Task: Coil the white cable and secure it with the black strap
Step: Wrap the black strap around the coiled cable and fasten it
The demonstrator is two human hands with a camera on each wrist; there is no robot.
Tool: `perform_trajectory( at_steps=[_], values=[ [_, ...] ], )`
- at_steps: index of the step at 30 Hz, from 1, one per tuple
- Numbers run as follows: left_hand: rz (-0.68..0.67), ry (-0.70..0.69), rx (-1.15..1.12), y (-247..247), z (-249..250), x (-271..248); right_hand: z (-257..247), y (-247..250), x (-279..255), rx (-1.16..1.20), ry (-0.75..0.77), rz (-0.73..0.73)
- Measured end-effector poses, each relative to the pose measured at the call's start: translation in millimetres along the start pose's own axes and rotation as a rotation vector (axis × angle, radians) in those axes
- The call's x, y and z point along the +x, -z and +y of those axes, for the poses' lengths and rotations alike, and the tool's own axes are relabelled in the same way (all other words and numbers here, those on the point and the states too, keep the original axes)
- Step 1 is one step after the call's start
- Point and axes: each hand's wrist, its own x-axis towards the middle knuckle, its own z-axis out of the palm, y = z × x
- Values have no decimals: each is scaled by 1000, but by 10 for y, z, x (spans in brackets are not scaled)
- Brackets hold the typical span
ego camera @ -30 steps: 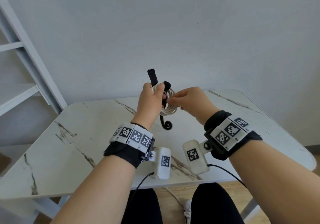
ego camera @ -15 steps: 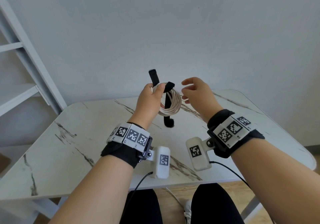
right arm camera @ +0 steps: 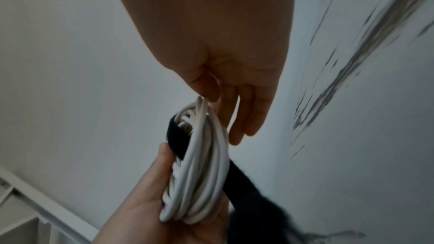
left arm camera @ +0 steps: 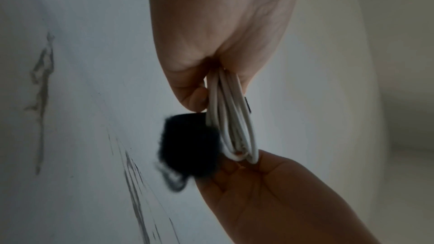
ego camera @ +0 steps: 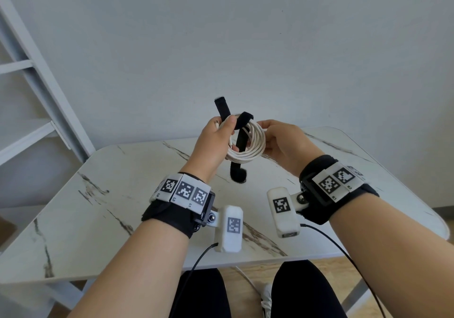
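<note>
The white cable (ego camera: 255, 143) is wound into a coil and held up above the table. A black strap (ego camera: 237, 174) runs through the coil: one end sticks up behind my left thumb, a fold lies over the top, and the curled end hangs below. My left hand (ego camera: 227, 130) grips the coil's left side with the thumb on top. My right hand (ego camera: 269, 138) cups the coil's right edge between thumb and fingers. The left wrist view shows the cable (left arm camera: 232, 127) and the strap (left arm camera: 187, 146) blurred. In the right wrist view the fingers (right arm camera: 244, 118) lie behind the cable (right arm camera: 202, 173).
A white marble-patterned table (ego camera: 122, 207) lies under my hands. A white shelf frame (ego camera: 36, 76) stands at the left and a plain wall behind. My legs show below the table's near edge.
My right hand let go of the coil, lifted away open, then came back to hold its right edge. The coil has turned more towards the head camera. My left hand kept its grip.
</note>
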Motion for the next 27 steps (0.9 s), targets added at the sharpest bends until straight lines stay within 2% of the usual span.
perform_trajectory(
  at_steps=[6,10,13,17,19,24,27],
  values=[
    [24,1,39,-11,33,2,-6,-24,-7,17,-15,-16],
    [28,-2,61,-17,1,4,-69,-114,56,-226,-62,66],
    [41,11,53,-2,-30,14,-21,-68,50,-353,54,98],
    [66,19,70,18,-79,43,67,-17,43,-629,329,240],
    [70,26,79,12,-101,50,78,-47,32,-742,429,235],
    [110,-18,154,-53,-106,46,103,-150,30,-1040,508,197],
    [119,-53,175,-92,-95,44,107,-181,37,-1086,515,226]
  ],
)
